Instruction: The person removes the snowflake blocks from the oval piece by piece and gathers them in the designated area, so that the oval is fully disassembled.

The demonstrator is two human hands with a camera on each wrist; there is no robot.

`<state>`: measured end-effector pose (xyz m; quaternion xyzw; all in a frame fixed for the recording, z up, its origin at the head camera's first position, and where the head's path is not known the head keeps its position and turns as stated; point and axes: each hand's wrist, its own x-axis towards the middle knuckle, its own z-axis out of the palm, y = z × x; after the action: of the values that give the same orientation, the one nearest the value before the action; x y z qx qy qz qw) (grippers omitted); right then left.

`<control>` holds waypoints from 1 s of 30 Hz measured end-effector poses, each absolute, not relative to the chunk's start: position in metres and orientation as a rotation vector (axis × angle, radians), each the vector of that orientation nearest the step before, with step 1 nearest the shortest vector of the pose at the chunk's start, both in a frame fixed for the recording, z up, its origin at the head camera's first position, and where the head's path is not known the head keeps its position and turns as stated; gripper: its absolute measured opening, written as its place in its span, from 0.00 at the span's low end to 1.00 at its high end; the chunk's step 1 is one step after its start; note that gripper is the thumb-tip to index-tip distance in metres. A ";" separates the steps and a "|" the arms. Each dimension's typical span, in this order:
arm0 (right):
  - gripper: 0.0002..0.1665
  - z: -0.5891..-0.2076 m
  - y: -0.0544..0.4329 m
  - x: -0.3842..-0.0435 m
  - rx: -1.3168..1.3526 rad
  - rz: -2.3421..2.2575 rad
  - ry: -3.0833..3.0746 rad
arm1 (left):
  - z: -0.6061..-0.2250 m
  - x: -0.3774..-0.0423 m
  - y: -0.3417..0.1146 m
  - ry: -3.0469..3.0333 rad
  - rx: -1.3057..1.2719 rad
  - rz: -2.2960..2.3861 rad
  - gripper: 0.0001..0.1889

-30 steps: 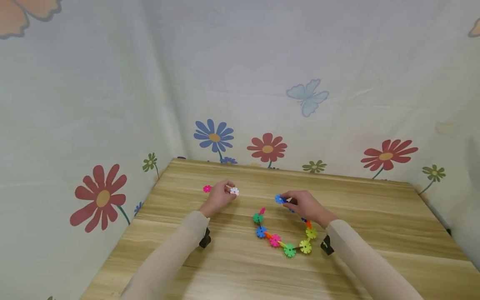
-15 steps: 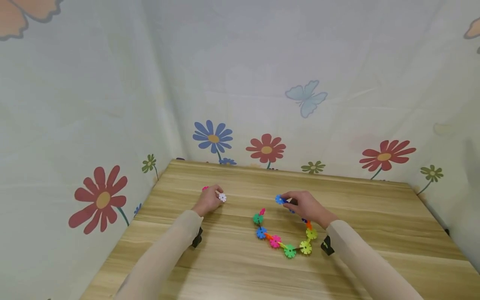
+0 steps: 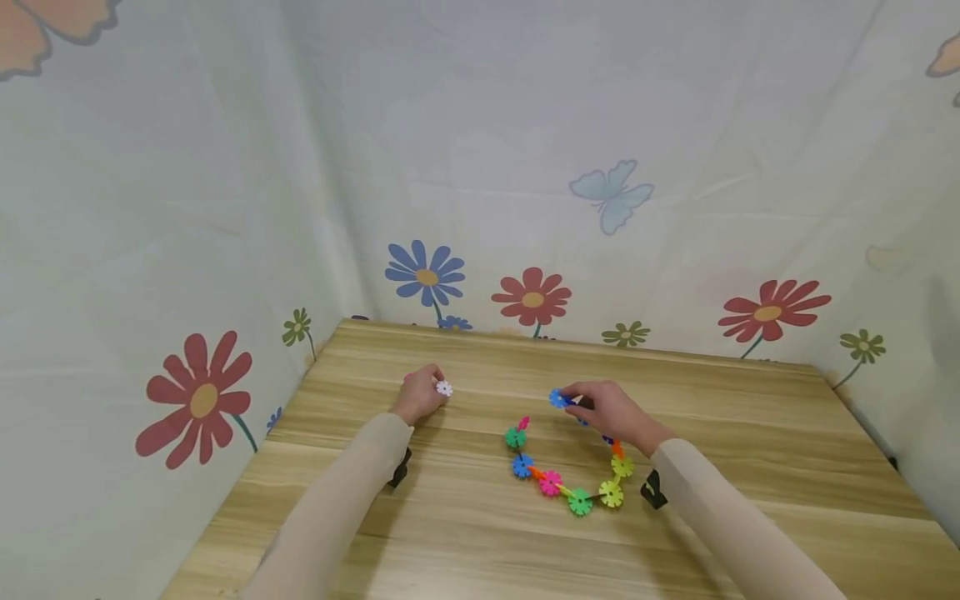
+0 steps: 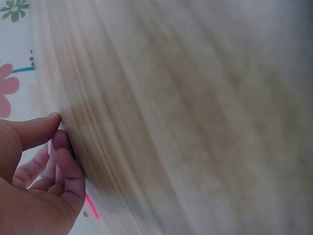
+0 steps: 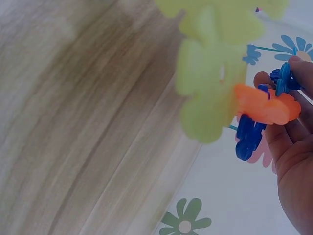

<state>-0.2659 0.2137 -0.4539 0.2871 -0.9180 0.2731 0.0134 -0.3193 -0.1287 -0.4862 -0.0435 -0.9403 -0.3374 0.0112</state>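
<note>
In the head view my left hand (image 3: pixel 420 395) holds a white snowflake disc (image 3: pixel 444 388) by its fingers, low over the table's left part. A pink disc (image 3: pixel 408 377) lies just beyond that hand, mostly hidden by it; its pink edge (image 4: pixel 92 205) shows below the fingers in the left wrist view. My right hand (image 3: pixel 609 408) pinches a blue snowflake disc (image 3: pixel 557 398) at one end of a chain of linked discs. Blue, orange (image 5: pixel 269 105) and yellow-green (image 5: pixel 210 88) links hang near its fingers in the right wrist view.
The chain curves across the wooden table (image 3: pixel 465 533) through yellow (image 3: pixel 611 494), green (image 3: pixel 580 502), pink (image 3: pixel 551 482) and blue (image 3: pixel 522 466) discs to a small pink end piece (image 3: pixel 523 423). A flower-printed curtain (image 3: pixel 480 167) stands behind the table and along its left side.
My left hand has moved left with the white disc, toward the pink disc, covering more of it, then slightly away from me. My right hand and the chain have stayed almost still.
</note>
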 end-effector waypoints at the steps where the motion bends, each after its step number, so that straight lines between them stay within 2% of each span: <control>1: 0.17 -0.454 0.214 -0.266 0.896 0.850 -2.861 | -0.486 -0.320 -0.128 -2.935 -0.135 -1.036 0.15; 19: 0.16 -0.454 0.213 -0.267 0.925 0.851 -2.846 | -0.488 -0.327 -0.129 -2.974 -0.130 -1.000 0.15; 26: 0.16 -0.453 0.212 -0.265 0.918 0.866 -2.839 | -0.485 -0.324 -0.130 -2.966 -0.089 -1.050 0.20; 30: 0.16 -0.452 0.211 -0.264 0.919 0.883 -2.840 | -0.482 -0.320 -0.121 -2.944 -0.105 -1.056 0.13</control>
<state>-0.2643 0.2111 -0.4521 0.2952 -0.9123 0.2835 0.0143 -0.3200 -0.1212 -0.4819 -0.0335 -0.9407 -0.3375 0.0062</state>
